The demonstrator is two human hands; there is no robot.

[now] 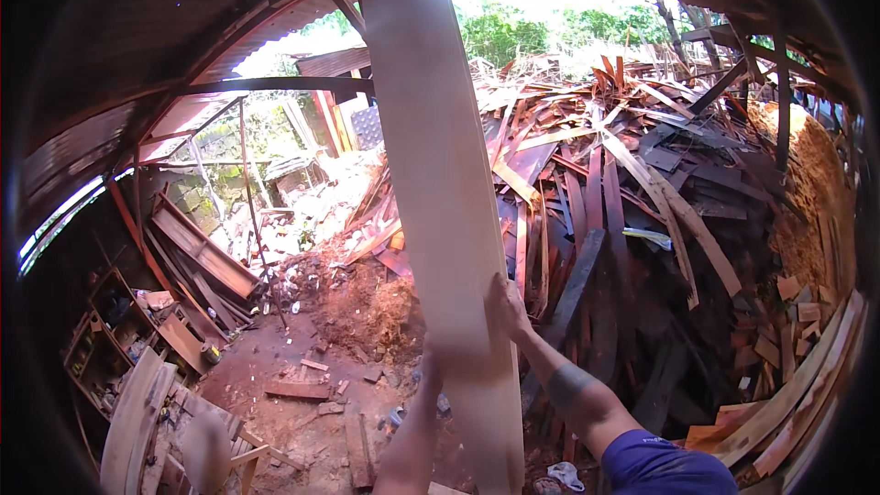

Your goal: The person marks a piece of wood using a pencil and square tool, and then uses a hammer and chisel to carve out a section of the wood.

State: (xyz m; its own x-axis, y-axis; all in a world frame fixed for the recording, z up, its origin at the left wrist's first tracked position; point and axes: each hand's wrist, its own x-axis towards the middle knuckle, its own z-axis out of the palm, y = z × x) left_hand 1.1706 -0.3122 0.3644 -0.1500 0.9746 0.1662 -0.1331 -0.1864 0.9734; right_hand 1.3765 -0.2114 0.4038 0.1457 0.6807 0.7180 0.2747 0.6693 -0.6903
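the right hand [507, 306] clasps the plank [449, 174] by its edge; the left hand [431, 367] blurs, grip unclear; support both edges evenly.

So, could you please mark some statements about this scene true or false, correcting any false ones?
1. The right hand is on the right edge of the long pale board. True.
2. Only one hand is at the board. False: the left hand, blurred, is at its left edge.
3. The largest heap lies left of the board. False: the big scrap-wood heap is on its right.
4. The visible sleeve is purplish blue. True.
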